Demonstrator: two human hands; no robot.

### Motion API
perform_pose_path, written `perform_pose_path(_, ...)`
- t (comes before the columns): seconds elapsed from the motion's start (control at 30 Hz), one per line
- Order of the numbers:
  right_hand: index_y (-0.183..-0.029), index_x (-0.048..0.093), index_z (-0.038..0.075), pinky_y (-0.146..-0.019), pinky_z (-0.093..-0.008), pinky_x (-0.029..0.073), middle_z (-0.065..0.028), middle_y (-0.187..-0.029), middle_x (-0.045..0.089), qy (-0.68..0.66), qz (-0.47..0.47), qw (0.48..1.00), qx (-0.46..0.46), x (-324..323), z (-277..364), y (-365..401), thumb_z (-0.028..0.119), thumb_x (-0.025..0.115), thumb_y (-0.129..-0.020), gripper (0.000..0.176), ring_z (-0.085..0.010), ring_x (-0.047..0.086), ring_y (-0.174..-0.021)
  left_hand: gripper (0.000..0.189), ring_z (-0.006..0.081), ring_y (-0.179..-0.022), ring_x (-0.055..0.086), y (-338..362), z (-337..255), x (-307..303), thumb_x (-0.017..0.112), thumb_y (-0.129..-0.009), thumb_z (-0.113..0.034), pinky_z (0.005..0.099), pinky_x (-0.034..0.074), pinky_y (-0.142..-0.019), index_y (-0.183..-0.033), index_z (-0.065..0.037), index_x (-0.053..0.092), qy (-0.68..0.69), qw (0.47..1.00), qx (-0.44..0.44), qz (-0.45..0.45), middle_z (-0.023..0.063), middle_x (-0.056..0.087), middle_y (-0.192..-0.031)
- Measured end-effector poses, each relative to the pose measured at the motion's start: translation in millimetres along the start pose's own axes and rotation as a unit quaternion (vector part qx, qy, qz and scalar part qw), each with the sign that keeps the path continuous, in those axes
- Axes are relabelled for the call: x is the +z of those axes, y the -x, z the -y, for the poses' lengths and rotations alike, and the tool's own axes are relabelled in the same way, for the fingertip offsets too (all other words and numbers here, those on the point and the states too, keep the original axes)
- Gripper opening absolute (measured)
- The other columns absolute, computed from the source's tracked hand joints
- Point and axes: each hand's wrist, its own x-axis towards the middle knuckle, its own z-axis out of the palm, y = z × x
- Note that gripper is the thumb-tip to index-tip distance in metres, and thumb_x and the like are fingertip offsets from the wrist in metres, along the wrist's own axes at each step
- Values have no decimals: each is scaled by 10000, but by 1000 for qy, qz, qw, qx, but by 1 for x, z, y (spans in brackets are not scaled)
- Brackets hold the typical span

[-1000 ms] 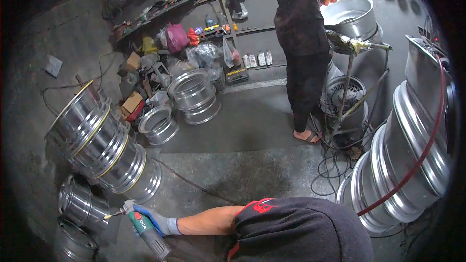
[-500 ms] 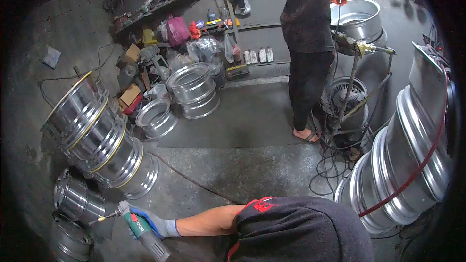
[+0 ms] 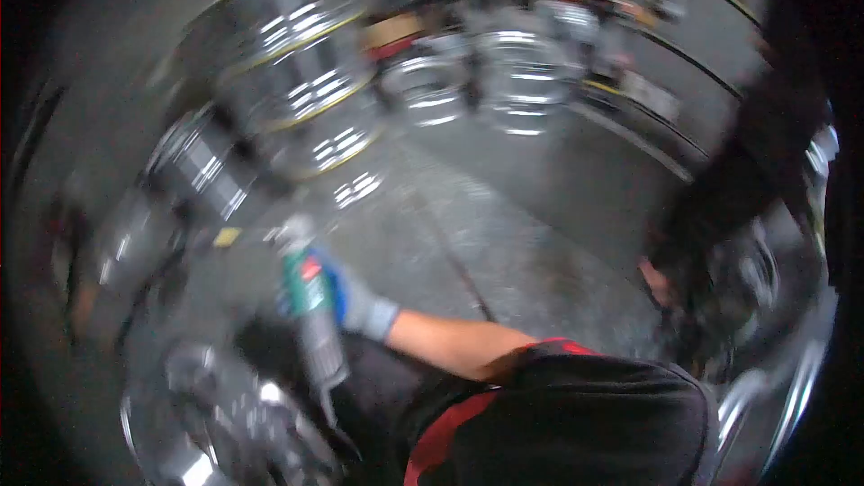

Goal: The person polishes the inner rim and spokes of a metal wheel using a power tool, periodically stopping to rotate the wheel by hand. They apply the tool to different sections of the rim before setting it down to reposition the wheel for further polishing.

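My right hand (image 3: 353, 299), in a blue and grey glove, grips a green and grey angle grinder (image 3: 315, 315) around its body. A thin shaft with a small yellow tip (image 3: 227, 237) sticks out to the left from the grinder's head. A shiny metal wheel (image 3: 202, 396) lies below and left of the grinder, apart from it and blurred. My left hand is not in view.
Stacked wheel rims (image 3: 310, 81) with yellow edges stand at upper left, with a further rim (image 3: 202, 162) beside them. More rims (image 3: 522, 81) stand at the back. Another person (image 3: 738, 171) stands at right. A cable (image 3: 454, 265) crosses the floor.
The view has swung left and down, so the room has shifted right and blurs. The shiny wheel at lower left has come into view. My right hand still holds the grinder.
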Motion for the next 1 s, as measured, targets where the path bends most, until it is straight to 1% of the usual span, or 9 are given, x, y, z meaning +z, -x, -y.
perform_pose_path(0.07, -1313, 528, 59, -1002, -504, 504, -170, -1153, 628, -49, 4, 997, 52, -9, -1, -5, 589, 516, -987, 623, -313, 639, -1069, 418, 153, -698, 553, 10, -50, -1, 538, -1006, -341, 307, 452, -626, -1216, 11, 617, 223, 967, -112, -57, 69, 640, -852)
perform_pose_path(0.13, -1305, 533, 57, -989, -490, 512, -182, -1170, 618, -26, -6, 998, 58, -1, 2, -3, 594, 520, -982, 627, -319, 627, -1079, 458, 176, -903, 607, 22, -81, -29, 567, -927, -205, 314, 484, -837, -1341, -12, 610, 343, 905, -250, -1, 75, 694, -1061)
perform_pose_path(0.2, -1349, 497, 53, -1021, -498, 501, -179, -1223, 608, -33, 6, 998, 58, -1, -4, -2, 581, 569, -965, 656, -325, 621, -1121, 461, 200, -867, 643, 12, -147, -66, 562, -966, -365, 348, 499, -825, -1280, -37, 642, 118, 939, -317, 66, 98, 713, -997)
perform_pose_path(0.23, -1374, 471, 31, -1045, -495, 484, -183, -1265, 586, -10, 26, 998, 49, -3, -8, 0, 539, 606, -955, 672, -325, 601, -1158, 534, 297, -946, 690, 8, -110, -45, 509, -983, -481, 407, 505, -873, -1271, -51, 643, -12, 965, -262, -14, 148, 729, -1050)
perform_pose_path(0.27, -1404, 440, 2, -1052, -500, 477, -196, -1293, 568, -6, 22, 998, 53, -6, -8, 1, 487, 631, -949, 692, -331, 590, -1175, 598, 369, -1047, 674, 4, -102, -50, 454, -986, -560, 440, 490, -930, -1290, -79, 639, 3, 961, -275, 40, 181, 714, -1123)
perform_pose_path(0.33, -1432, 411, -17, -1050, -506, 476, -202, -1305, 555, 22, 26, 998, 57, -9, -5, -2, 443, 656, -935, 720, -333, 580, -1179, 586, 384, -1160, 633, 1, -119, -52, 445, -989, -555, 443, 473, -982, -1295, -95, 642, -8, 955, -296, 33, 203, 681, -1227)
perform_pose_path(0.4, -1437, 406, -20, -1047, -507, 477, -202, -1304, 553, 34, 30, 997, 67, -11, -4, -4, 436, 663, -927, 730, -333, 578, -1177, 582, 383, -1238, 587, -8, -78, -31, 453, -987, -529, 457, 463, -1024, -1344, -99, 614, -121, 959, -254, -9, 192, 633, -1324)
perform_pose_path(0.73, -1433, 389, -52, -979, -519, 510, -254, -1305, 539, -68, 84, 990, 87, -24, 6, -11, 491, 659, -933, 786, -364, 580, -1156, 554, 331, -1313, 537, -40, -121, -30, 469, -981, -512, 430, 434, -1080, -1374, -140, 589, -132, 950, -276, 56, 118, 603, -1395)
perform_pose_path(1.0, -1365, 473, 17, -957, -506, 529, -218, -1267, 573, 109, 25, 992, 55, 17, 4, -2, 550, 560, -977, 665, -353, 617, -1077, 501, 365, -1282, 542, -28, -122, -10, 558, -956, -441, 493, 451, -1038, -1393, -196, 538, -144, 976, -160, -35, 144, 580, -1373)
